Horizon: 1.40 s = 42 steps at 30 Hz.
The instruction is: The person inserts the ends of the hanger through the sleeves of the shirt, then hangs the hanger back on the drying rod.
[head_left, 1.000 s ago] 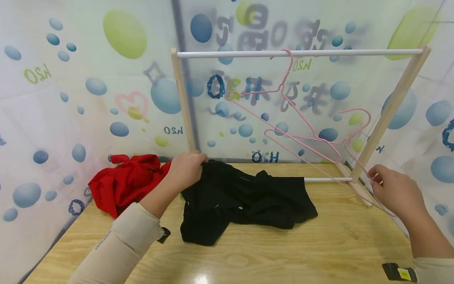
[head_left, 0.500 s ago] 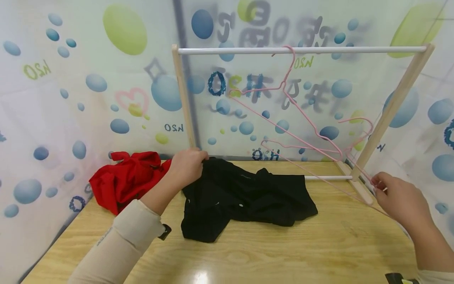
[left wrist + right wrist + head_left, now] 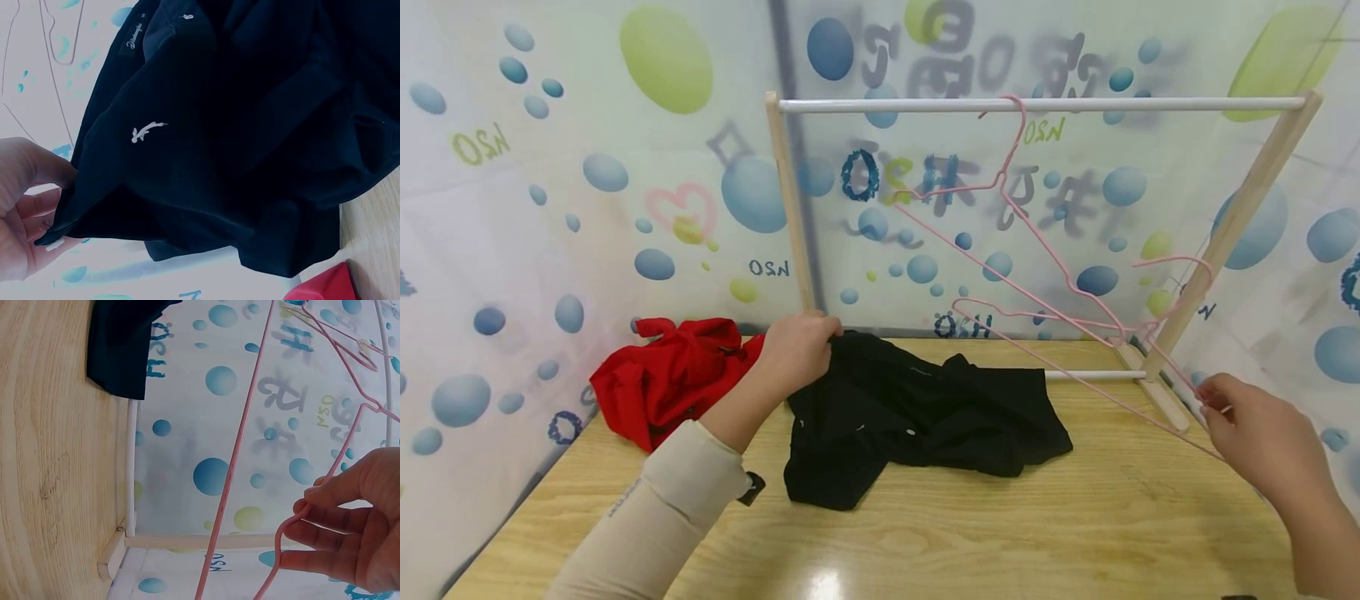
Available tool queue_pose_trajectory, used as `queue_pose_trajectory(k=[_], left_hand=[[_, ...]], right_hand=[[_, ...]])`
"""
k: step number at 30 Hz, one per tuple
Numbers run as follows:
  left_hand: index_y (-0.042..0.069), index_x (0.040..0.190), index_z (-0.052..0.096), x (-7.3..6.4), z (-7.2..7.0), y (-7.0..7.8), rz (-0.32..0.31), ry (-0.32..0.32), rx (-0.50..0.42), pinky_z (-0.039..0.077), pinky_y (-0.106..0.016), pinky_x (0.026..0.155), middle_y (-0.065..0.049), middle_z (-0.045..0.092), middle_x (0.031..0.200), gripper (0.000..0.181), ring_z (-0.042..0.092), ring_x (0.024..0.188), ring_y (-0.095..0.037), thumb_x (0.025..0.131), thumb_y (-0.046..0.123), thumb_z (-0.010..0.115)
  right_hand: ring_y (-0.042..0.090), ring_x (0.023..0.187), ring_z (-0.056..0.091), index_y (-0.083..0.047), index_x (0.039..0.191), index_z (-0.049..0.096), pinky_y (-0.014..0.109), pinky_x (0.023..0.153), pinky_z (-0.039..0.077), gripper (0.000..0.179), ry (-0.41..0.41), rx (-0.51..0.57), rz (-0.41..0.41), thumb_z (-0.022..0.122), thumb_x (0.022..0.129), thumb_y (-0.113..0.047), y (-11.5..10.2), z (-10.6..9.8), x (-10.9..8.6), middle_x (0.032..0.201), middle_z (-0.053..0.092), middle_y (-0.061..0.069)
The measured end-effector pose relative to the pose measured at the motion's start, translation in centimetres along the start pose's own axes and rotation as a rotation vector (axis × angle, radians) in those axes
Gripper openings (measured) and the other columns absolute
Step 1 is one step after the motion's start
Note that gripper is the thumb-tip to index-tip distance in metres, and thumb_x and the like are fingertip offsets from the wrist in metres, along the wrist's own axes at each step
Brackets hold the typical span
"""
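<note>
A black shirt [image 3: 925, 417] with small white marks lies rumpled on the table. My left hand [image 3: 797, 354] grips its upper left edge and lifts that corner; in the left wrist view, thumb and fingers [image 3: 47, 169] pinch the cloth, near a collar label [image 3: 133, 34]. On the right, my right hand [image 3: 1262, 437] pinches one sloping arm of a pink wire hanger [image 3: 1063, 372] held up in front of the rack. The right wrist view shows the thumb [image 3: 340, 487] and fingertips on the hanger's bent shoulder. Its hook points up and left.
A rack with a white top rail [image 3: 887, 106] and wooden posts stands at the back. Another pink hanger [image 3: 1022, 125] hangs from the rail, overlapping the held one in the head view. A crumpled red garment [image 3: 662, 375] lies at the left. Patterned curtains surround the table [image 3: 985, 542].
My right hand has moved slightly down and right with the hanger, whose hook has dropped and swung right. The left hand keeps its grip on the shirt.
</note>
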State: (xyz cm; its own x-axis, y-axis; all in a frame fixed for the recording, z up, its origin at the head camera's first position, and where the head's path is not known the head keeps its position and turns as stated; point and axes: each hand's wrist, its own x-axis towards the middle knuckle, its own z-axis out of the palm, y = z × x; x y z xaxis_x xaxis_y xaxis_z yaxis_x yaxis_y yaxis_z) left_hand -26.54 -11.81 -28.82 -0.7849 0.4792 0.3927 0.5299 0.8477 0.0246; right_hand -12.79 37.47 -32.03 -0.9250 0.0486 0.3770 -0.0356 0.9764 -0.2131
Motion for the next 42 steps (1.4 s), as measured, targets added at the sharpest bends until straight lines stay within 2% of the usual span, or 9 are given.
queue_pose_trajectory(k=[15, 27, 37, 40, 42], left_hand=[[0.006, 0.101, 0.073, 0.0, -0.2, 0.1, -0.007, 0.004, -0.007, 0.051, -0.031, 0.056, -0.009, 0.067, 0.085, 0.017, 0.058, 0.069, -0.022, 0.086, 0.003, 0.065], [0.006, 0.101, 0.073, -0.1, -0.2, 0.2, -0.005, 0.015, -0.012, 0.052, -0.032, 0.058, -0.010, 0.068, 0.085, 0.018, 0.058, 0.069, -0.022, 0.085, 0.002, 0.064], [0.005, 0.100, 0.074, 0.0, -0.2, 0.3, -0.002, 0.022, -0.046, 0.053, -0.033, 0.062, -0.009, 0.069, 0.085, 0.019, 0.059, 0.070, -0.023, 0.084, 0.003, 0.065], [0.005, 0.099, 0.074, -0.1, -0.1, 0.3, -0.002, 0.022, -0.089, 0.054, -0.035, 0.066, -0.009, 0.069, 0.085, 0.018, 0.059, 0.071, -0.023, 0.084, 0.003, 0.065], [0.005, 0.098, 0.074, -0.1, -0.1, 0.2, -0.002, 0.025, -0.120, 0.054, -0.036, 0.068, -0.008, 0.069, 0.084, 0.017, 0.058, 0.071, -0.023, 0.083, 0.002, 0.065]], right_hand=[[0.039, 0.066, 0.060, 0.008, 0.096, 0.058, 0.048, 0.049, 0.046, 0.014, 0.021, -0.012, 0.009, 0.064, 0.084, 0.004, 0.2, -0.3, -1.7, 0.081, 0.063, 0.024], [0.029, 0.062, 0.060, 0.005, 0.095, 0.060, 0.042, 0.045, 0.044, 0.012, -0.015, 0.007, 0.005, 0.064, 0.084, 0.003, 0.5, 0.5, -2.9, 0.077, 0.064, 0.014], [0.022, 0.062, 0.060, -0.003, 0.095, 0.064, 0.035, 0.045, 0.043, 0.012, -0.024, 0.027, -0.092, 0.066, 0.084, 0.003, -2.2, 1.4, -2.6, 0.078, 0.066, 0.005], [0.017, 0.061, 0.058, -0.006, 0.093, 0.065, 0.032, 0.045, 0.041, 0.015, 0.013, 0.027, -0.162, 0.068, 0.082, 0.003, -3.2, 1.9, -2.2, 0.078, 0.066, 0.002], [0.014, 0.059, 0.056, -0.009, 0.090, 0.066, 0.030, 0.045, 0.040, 0.017, 0.065, 0.012, -0.227, 0.070, 0.079, 0.004, -3.9, 2.3, -1.9, 0.076, 0.065, -0.001]])
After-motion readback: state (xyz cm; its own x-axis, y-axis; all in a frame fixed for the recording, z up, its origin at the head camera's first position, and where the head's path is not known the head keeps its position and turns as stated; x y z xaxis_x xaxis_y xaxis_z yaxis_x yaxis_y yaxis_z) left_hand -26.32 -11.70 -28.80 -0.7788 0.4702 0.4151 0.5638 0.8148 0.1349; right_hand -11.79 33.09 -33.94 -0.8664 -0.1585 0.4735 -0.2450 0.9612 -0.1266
